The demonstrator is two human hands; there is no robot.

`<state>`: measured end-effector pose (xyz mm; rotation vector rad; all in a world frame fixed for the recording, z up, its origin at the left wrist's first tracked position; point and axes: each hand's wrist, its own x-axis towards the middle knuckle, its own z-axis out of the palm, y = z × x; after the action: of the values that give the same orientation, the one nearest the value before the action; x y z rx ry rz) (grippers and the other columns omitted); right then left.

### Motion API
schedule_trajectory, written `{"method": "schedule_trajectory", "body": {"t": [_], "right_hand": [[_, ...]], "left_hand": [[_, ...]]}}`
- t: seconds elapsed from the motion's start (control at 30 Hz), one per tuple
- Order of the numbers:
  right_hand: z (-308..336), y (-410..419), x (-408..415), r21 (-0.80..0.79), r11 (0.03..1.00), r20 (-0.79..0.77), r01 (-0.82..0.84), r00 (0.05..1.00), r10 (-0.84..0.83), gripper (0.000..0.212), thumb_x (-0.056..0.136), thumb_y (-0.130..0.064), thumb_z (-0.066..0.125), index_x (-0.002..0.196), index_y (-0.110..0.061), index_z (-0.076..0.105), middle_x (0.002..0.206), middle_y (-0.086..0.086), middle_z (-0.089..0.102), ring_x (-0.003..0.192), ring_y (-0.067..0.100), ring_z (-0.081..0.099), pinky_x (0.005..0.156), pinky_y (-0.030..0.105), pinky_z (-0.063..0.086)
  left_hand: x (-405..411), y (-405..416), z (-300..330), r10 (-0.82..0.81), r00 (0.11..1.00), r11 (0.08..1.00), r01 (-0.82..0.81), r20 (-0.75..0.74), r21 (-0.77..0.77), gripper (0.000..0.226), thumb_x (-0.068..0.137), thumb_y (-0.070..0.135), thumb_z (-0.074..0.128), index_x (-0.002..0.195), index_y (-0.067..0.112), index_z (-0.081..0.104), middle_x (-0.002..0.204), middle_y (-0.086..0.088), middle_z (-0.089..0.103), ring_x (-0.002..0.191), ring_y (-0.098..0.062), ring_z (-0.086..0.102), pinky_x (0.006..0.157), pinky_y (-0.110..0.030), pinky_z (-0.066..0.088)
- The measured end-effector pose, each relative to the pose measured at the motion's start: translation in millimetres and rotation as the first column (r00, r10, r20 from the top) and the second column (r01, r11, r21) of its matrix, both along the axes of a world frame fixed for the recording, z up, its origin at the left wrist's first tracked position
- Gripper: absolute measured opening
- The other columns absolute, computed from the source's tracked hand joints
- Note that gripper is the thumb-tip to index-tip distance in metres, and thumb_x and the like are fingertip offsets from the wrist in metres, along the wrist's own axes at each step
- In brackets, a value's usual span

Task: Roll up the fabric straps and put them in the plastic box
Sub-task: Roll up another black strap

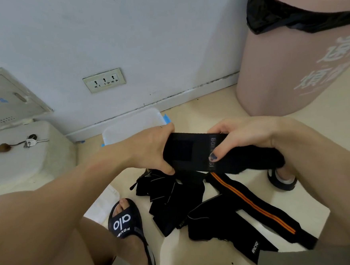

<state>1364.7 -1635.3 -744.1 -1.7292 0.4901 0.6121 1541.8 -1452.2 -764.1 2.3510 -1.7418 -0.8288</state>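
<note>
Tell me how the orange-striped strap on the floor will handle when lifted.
The orange-striped strap lies limp and bent across the floor, so it will probably droop. It looks like soft fabric, likely light and not fragile. Flat, it shouldn't roll.

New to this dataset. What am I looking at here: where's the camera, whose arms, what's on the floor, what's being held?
There is no robot. This is a single wide-angle camera worn on a person's head, looking forward and down, so the arms coming in from the bottom are the wearer's own.

The left hand and the right hand both grip one black fabric strap, held above the floor between them.

Below it, on the floor, lies a pile of more black straps, one with an orange stripe. Beyond the hands, against the wall, sits the clear plastic box meant to receive them. A pink bin stands to the right, and keys lie on a white surface to the left.
</note>
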Motion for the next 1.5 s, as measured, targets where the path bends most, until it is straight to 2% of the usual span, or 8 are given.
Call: {"method": "schedule_trajectory", "body": {"t": [0.1, 0.23, 0.3, 0.5, 0.7, 0.87, 1.2, 1.5], "right_hand": [[-2, -7, -4, -0.048, 0.989, 0.044, 0.139, 0.99, -0.137, 0.025, 0.08, -0.008, 0.082, 0.1, -0.01, 0.067, 0.111, 0.03, 0.071, 0.076, 0.03, 0.069, 0.061, 0.033, 0.056], [-6, 7, -6, 0.046, 0.996, 0.107, 0.08, 0.991, -0.084, 0.022, 0.088, 0.002, 0.072, 0.109, -0.002, 0.069, 0.096, 0.019, 0.075, 0.068, 0.019, 0.072, 0.055, 0.025, 0.055], [-8, 14, -7, 0.027, 1.0, 0.104, -0.006, 0.995, 0.003, 0.022, 0.088, 0.002, 0.071, 0.11, -0.003, 0.072, 0.095, 0.011, 0.077, 0.075, 0.015, 0.073, 0.064, 0.022, 0.056], [-34, -6, -14, -0.246, 0.969, 0.068, -0.002, 0.998, 0.019, 0.022, 0.087, -0.018, 0.078, 0.108, -0.018, 0.072, 0.091, 0.006, 0.078, 0.075, 0.014, 0.071, 0.072, 0.032, 0.058], [-127, -38, -47, -0.395, 0.902, -0.15, 0.171, 0.957, -0.247, 0.041, 0.092, -0.014, 0.07, 0.129, -0.006, 0.056, 0.096, 0.012, 0.069, 0.076, 0.022, 0.066, 0.063, 0.03, 0.056], [-213, -32, -82, -0.319, 0.938, -0.555, -0.134, 0.829, -0.07, 0.052, 0.093, -0.024, 0.07, 0.137, -0.002, 0.053, 0.115, 0.016, 0.065, 0.092, 0.026, 0.062, 0.08, 0.038, 0.059], [-316, -12, -113, -0.512, 0.859, -0.425, 0.002, 0.869, -0.255, 0.081, 0.081, -0.037, 0.071, 0.146, -0.012, 0.029, 0.125, 0.011, 0.053, 0.119, 0.034, 0.052, 0.097, 0.044, 0.049], [-314, -27, -102, -0.453, 0.891, -0.435, 0.025, 0.866, -0.245, 0.027, 0.082, -0.029, 0.065, 0.105, -0.016, 0.059, 0.101, 0.002, 0.062, 0.106, 0.026, 0.062, 0.073, 0.029, 0.047]], "left_hand": [[5, 1, 0, 0.006, 1.0, 0.993, -0.003, -0.025, 0.121, 0.066, 0.064, 0.045, 0.094, 0.096, 0.025, 0.04, 0.093, 0.005, 0.056, 0.08, -0.011, 0.055, 0.062, -0.025, 0.04], [-10, -6, 1, 0.029, 0.933, 0.995, 0.008, -0.358, 0.102, 0.048, 0.073, 0.055, 0.084, 0.096, 0.022, 0.059, 0.096, 0.0, 0.068, 0.09, -0.018, 0.066, 0.084, -0.04, 0.054], [-19, -13, -2, 0.009, 0.883, 0.998, 0.021, -0.469, 0.06, 0.043, 0.083, 0.049, 0.079, 0.082, 0.012, 0.057, 0.08, -0.007, 0.062, 0.074, -0.02, 0.059, 0.073, -0.04, 0.046], [-27, -23, -14, -0.008, 0.879, 0.99, 0.073, -0.476, 0.118, 0.031, 0.097, 0.03, 0.07, 0.075, 0.015, 0.053, 0.071, 0.0, 0.051, 0.068, -0.011, 0.05, 0.067, -0.03, 0.041], [-22, -27, -30, 0.069, 0.928, 0.993, -0.03, -0.366, 0.111, 0.021, 0.099, 0.022, 0.063, 0.094, 0.012, 0.046, 0.079, 0.003, 0.049, 0.069, -0.009, 0.045, 0.07, -0.032, 0.044], [-24, -34, -37, 0.194, 0.911, 0.981, -0.189, -0.364, 0.048, 0.019, 0.101, 0.019, 0.062, 0.093, 0.021, 0.045, 0.075, 0.006, 0.053, 0.059, 0.003, 0.051, 0.059, -0.016, 0.043], [-18, -49, -47, 0.424, 0.724, 0.882, -0.465, -0.544, 0.069, 0.014, 0.104, 0.027, 0.056, 0.118, 0.024, 0.053, 0.11, -0.019, 0.069, 0.104, -0.031, 0.069, 0.096, -0.048, 0.056], [-15, -52, -37, 0.446, 0.737, 0.854, -0.521, -0.507, -0.007, 0.013, 0.103, 0.035, 0.056, 0.111, 0.026, 0.051, 0.109, -0.019, 0.07, 0.101, -0.034, 0.07, 0.09, -0.056, 0.057]]}}
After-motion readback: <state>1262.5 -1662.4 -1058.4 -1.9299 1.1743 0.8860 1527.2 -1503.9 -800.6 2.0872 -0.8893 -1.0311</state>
